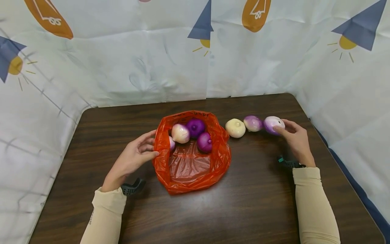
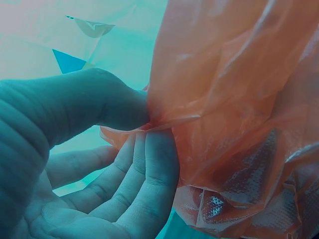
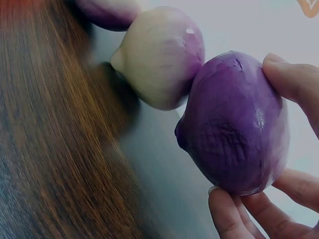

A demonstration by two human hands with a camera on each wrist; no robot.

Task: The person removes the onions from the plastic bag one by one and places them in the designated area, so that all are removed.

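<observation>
An orange-red plastic bag [image 1: 191, 186] stands with its mouth wide, and several onions lie inside, among them a pale one [image 1: 180, 133] and a deep purple one [image 1: 204, 142]. My left hand [image 1: 134, 154] pinches the bag's left side; the left wrist view has the thumb [image 2: 112, 97] on one side of the plastic and fingers on the other. Over at the right, my right hand [image 1: 294, 137] grips a purple-and-white onion [image 3: 234, 124] between thumb and fingertips. It is at the right end of a row with another purple-white onion [image 1: 253, 123] and a cream-coloured onion [image 1: 235, 128].
Everything is on a dark wood-grain table [image 1: 243, 203]. A white cloth with printed lamps [image 1: 170, 67] hangs behind its far edge and along both sides. The cream-coloured onion sits close to the bag's right rim.
</observation>
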